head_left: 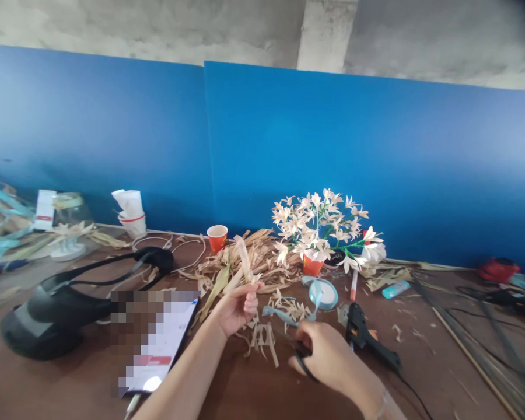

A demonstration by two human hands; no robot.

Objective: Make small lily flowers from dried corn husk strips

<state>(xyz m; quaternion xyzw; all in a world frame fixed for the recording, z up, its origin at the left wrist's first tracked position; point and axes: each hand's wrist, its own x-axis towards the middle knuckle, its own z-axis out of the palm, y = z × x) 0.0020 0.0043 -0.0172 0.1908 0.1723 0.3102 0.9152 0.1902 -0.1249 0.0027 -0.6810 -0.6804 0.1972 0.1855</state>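
My left hand (238, 309) is closed in a pinch in the middle of the view, with a small pale piece of dried husk (256, 279) at its fingertips. Lower and to the right, my right hand (328, 356) has its fingers through the black handles of scissors (304, 361); the blades are hard to make out. Cut husk scraps (265, 338) lie on the table between both hands. A blue ribbon roll (324, 294) lies just beyond my right hand. Behind my left hand spreads a heap of dried husks (262, 251).
White husk flowers (317, 221) stand in an orange paper cup (312, 265). To the right lies a black glue gun (367, 338) with its cord. On the left are a tablet (164, 344) and a black headset (48, 315). Another paper cup (217, 238) stands behind.
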